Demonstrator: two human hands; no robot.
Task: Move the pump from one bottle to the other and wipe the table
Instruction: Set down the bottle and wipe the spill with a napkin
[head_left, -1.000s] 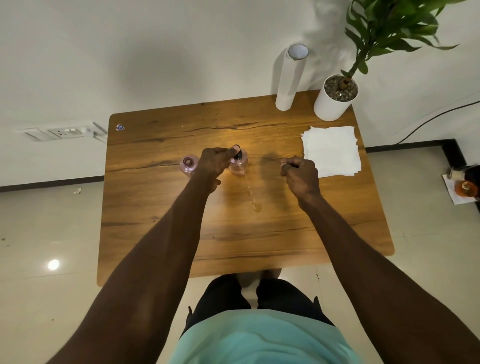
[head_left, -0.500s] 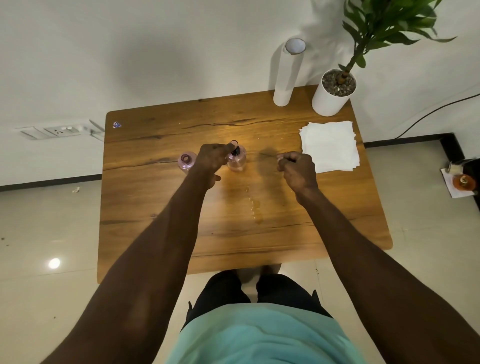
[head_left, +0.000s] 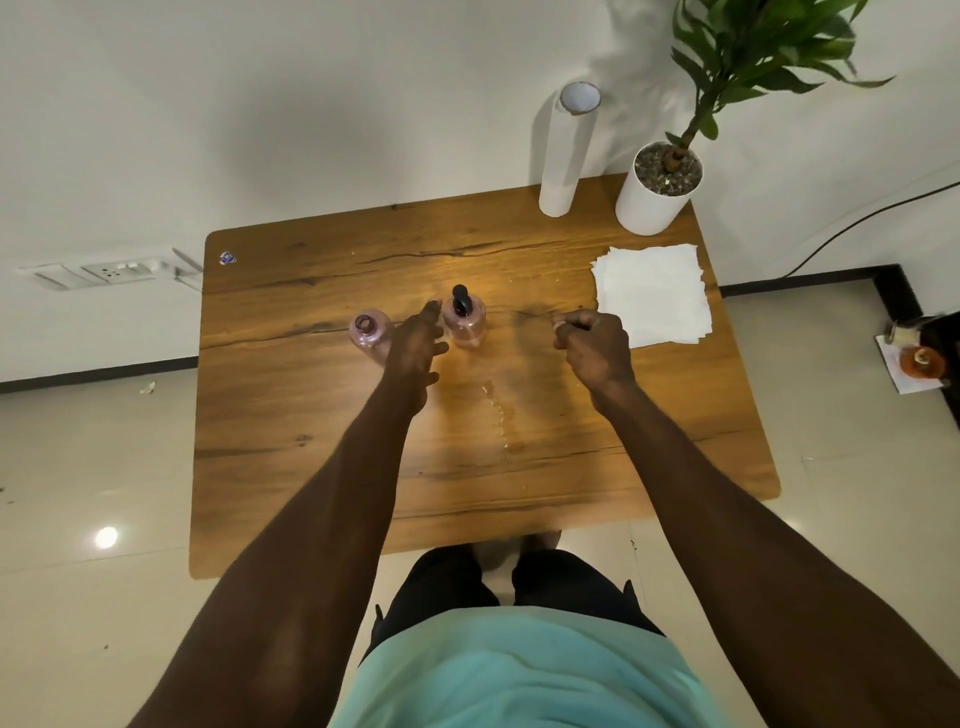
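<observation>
Here, on the wooden table (head_left: 291, 467), going left to right: an open-necked pink bottle (head_left: 370, 333) stands at about ten o'clock from the table's middle, with no pump on it. Just to its right the left hand (head_left: 415, 347) hovers with its fingers spread loose and gripping nothing, between the two bottles. Just right of that hand, at twelve o'clock, stands the second pink bottle (head_left: 466, 322) with the black pump (head_left: 460, 300) seated in its neck. A thin trail of spilled liquid (head_left: 500, 415) runs toward six o'clock from there. Further right, the right hand (head_left: 592, 347) is curled into a loose fist; whether it pinches anything I cannot tell. At two o'clock lies a stack of white paper napkins (head_left: 652, 301), near that hand.
</observation>
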